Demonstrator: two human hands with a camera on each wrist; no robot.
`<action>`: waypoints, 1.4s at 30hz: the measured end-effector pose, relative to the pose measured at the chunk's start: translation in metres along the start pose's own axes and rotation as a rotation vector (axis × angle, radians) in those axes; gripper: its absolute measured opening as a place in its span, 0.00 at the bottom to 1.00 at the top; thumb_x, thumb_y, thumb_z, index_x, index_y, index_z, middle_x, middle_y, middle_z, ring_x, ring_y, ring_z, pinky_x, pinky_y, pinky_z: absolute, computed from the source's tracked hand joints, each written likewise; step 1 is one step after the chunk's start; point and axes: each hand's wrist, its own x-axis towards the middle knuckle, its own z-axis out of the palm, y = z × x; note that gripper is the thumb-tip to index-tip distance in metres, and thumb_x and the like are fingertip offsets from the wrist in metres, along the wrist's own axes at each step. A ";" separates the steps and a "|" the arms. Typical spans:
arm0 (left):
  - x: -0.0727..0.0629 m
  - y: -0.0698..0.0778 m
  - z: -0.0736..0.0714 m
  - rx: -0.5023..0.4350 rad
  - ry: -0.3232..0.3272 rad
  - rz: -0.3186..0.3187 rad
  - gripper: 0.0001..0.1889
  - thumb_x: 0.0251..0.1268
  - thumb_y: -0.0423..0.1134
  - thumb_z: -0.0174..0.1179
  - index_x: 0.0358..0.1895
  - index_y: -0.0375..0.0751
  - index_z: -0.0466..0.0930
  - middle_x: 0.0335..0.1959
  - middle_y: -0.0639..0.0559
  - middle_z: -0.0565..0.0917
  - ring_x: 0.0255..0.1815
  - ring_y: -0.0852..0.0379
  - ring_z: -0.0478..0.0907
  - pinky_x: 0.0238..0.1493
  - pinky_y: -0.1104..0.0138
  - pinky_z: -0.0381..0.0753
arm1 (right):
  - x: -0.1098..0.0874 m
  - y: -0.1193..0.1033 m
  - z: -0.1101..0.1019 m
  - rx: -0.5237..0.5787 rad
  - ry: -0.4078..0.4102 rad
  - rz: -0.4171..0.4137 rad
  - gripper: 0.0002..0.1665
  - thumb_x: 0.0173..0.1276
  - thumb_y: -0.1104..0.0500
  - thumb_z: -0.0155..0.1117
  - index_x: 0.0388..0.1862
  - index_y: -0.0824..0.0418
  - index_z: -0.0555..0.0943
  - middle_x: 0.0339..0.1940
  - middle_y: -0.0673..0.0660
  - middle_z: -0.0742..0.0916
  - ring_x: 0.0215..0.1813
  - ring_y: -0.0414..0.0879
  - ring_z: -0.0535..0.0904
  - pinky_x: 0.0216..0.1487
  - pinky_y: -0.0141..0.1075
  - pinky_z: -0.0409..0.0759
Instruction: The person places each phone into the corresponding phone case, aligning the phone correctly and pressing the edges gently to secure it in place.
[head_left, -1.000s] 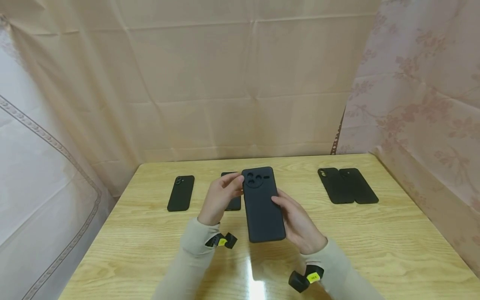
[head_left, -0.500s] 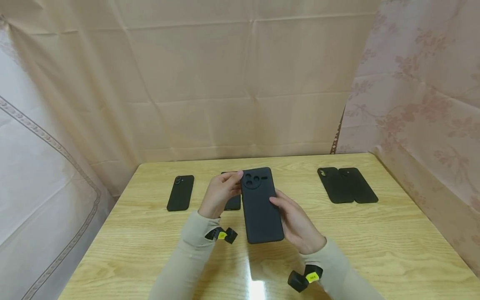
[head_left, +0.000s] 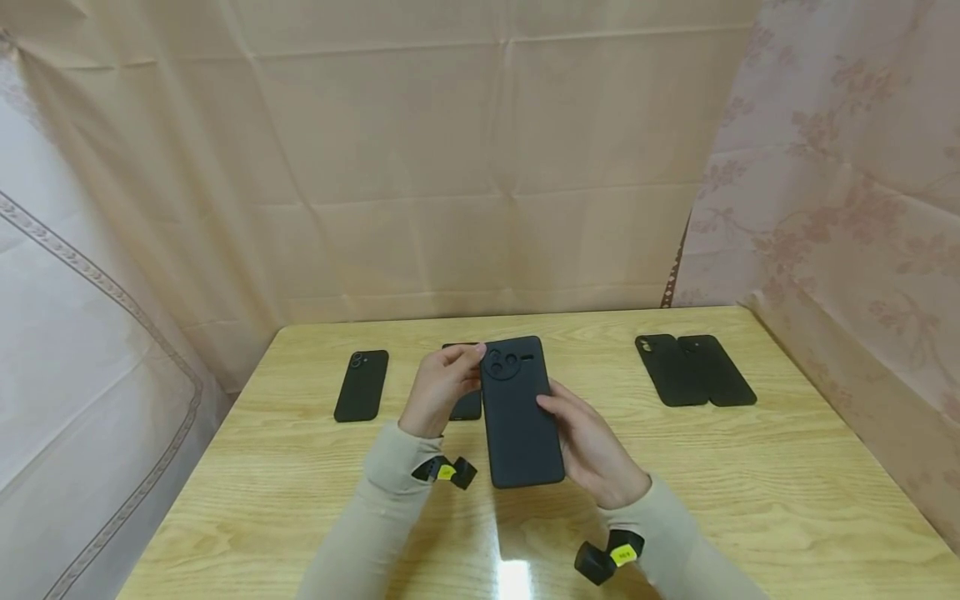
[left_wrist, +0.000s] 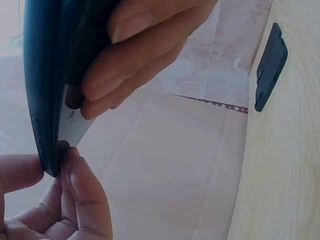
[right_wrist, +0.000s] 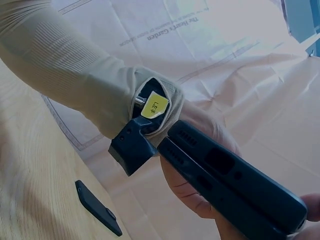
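A dark phone case [head_left: 521,429] with a round camera ring is held upright above the table, its back turned to the head camera. My left hand [head_left: 442,387] pinches its upper left corner; in the left wrist view the thumb and fingertips [left_wrist: 82,185] meet at that edge, below small side buttons. My right hand [head_left: 596,446] grips the right side, thumb on the back. In the right wrist view a second dark slab [right_wrist: 192,172] with a port lies along the case, a narrow groove between them. A dark phone-shaped slab [head_left: 467,406] lies behind my left hand, partly hidden.
On the wooden table [head_left: 262,500], a black phone or case [head_left: 362,396] with two camera rings lies at the left. Two black phone-shaped pieces, a left one [head_left: 671,375] and a right one [head_left: 717,375], lie side by side at the right. Cloth drapes [head_left: 480,167] stand behind.
The phone case has shifted very slightly left and down with my right hand. Both hands keep their hold; the things on the table have not moved.
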 end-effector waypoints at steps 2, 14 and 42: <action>-0.001 -0.001 0.000 -0.005 -0.006 0.006 0.13 0.71 0.40 0.59 0.49 0.33 0.82 0.29 0.58 0.82 0.30 0.60 0.79 0.38 0.67 0.80 | 0.000 0.000 0.000 0.001 0.006 0.001 0.33 0.81 0.59 0.38 0.81 0.52 0.46 0.76 0.54 0.60 0.66 0.38 0.72 0.63 0.33 0.77; -0.016 -0.010 0.003 0.057 -0.099 0.044 0.16 0.69 0.38 0.60 0.55 0.33 0.81 0.36 0.56 0.84 0.37 0.60 0.82 0.48 0.63 0.84 | -0.002 -0.012 -0.005 0.017 0.064 -0.040 0.33 0.81 0.59 0.37 0.81 0.51 0.45 0.80 0.51 0.55 0.76 0.43 0.57 0.66 0.32 0.74; -0.046 -0.035 0.020 0.075 -0.322 -0.036 0.17 0.66 0.39 0.64 0.49 0.27 0.81 0.35 0.48 0.88 0.34 0.58 0.86 0.44 0.61 0.87 | -0.004 -0.030 -0.018 0.013 0.134 -0.192 0.32 0.82 0.56 0.37 0.81 0.50 0.45 0.73 0.49 0.61 0.71 0.40 0.62 0.64 0.31 0.74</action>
